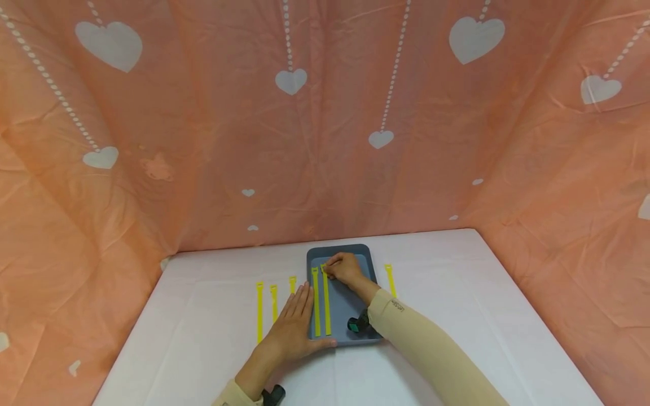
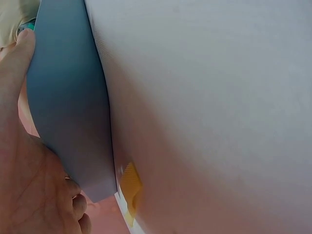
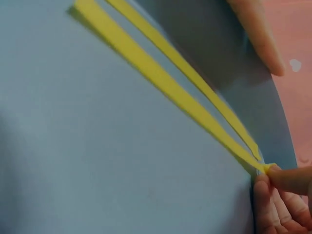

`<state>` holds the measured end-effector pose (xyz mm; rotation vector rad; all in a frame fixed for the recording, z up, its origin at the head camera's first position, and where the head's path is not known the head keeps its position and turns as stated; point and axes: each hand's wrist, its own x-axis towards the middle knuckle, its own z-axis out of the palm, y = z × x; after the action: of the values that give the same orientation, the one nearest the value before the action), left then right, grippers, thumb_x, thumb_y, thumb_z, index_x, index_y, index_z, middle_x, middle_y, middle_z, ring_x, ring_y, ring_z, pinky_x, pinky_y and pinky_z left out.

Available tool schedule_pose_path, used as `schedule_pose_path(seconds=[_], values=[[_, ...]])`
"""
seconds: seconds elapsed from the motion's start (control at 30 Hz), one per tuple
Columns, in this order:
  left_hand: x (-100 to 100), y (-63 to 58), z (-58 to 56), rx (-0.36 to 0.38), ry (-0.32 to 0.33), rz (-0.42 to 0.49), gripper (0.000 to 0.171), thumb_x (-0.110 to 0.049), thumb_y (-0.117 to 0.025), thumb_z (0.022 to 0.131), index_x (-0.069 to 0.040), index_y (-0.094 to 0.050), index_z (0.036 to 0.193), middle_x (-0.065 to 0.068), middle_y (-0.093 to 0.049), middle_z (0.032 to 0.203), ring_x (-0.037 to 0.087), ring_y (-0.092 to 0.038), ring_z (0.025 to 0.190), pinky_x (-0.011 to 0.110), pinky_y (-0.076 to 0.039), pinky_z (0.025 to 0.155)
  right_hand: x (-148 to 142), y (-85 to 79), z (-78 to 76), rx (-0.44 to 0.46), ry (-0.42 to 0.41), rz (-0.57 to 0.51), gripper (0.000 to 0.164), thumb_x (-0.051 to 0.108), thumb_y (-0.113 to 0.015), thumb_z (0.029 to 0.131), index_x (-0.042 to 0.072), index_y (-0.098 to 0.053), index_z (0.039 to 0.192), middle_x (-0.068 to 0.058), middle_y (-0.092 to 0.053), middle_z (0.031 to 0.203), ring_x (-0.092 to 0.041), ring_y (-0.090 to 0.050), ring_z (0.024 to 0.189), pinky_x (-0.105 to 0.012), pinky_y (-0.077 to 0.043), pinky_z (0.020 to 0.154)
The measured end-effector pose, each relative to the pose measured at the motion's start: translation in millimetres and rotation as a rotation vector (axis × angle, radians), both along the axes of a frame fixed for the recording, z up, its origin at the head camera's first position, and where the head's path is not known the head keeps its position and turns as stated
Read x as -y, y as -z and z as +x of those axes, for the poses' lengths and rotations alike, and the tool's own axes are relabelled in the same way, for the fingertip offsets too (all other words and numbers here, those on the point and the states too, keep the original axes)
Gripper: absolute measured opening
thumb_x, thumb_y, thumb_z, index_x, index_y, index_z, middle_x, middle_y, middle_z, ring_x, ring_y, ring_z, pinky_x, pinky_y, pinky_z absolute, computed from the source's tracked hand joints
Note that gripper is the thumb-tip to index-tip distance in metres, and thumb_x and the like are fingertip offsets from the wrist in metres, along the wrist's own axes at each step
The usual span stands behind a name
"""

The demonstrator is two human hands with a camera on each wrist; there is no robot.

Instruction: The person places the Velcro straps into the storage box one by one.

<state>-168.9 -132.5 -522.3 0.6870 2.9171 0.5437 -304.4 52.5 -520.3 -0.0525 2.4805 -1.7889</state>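
Currently right hand (image 1: 345, 268) pinches yellow strap (image 1: 327, 304) in tray (image 1: 347, 304); left hand (image 1: 294, 328), fingers seemingly straight, touches tray.

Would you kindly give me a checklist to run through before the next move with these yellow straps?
1. Right hand pinches a yellow strap near its far end: ok.
2. Left hand touches the tray at its edge: ok.
3. Pinched strap and neighbouring strap lie without crossing: ok.
4. Pinched end flat against the tray floor: cannot tell.
5. All straps inside the tray: not ok; three left-side straps and one right-side strap lie outside.
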Motion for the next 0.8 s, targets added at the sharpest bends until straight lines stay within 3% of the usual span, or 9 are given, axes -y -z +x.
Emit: schedule_pose_path(seconds=[0.47,0.8], values=[[-1.6,-7.4,0.8,0.021,-0.006,-0.035,0.130,-0.081,-0.067,0.088,0.004,-0.012,0.170,0.022,-0.005,0.179,0.038,-0.007,0.166,0.054,-0.015,0.134,-2.7,3.1,-1.1,-0.003,-0.025,-0.003,0.009,-0.002,-0.081,0.092,-0.005,-0.073,0.094,-0.014,-0.078,0.084,-0.014,-0.071,0.066,-0.028,-0.061,0.063],[-0.9,-1.6,0.5,0.008,-0.003,0.017,0.129,-0.079,-0.071,0.088,0.005,-0.015,0.169,0.023,-0.007,0.179,0.039,-0.008,0.166,0.055,-0.014,0.133,-2.3,4.6,0.2,-0.005,-0.011,-0.029,0.010,-0.003,-0.081,0.091,-0.007,-0.072,0.095,-0.017,-0.077,0.085,-0.017,-0.073,0.068,-0.033,-0.064,0.065]])
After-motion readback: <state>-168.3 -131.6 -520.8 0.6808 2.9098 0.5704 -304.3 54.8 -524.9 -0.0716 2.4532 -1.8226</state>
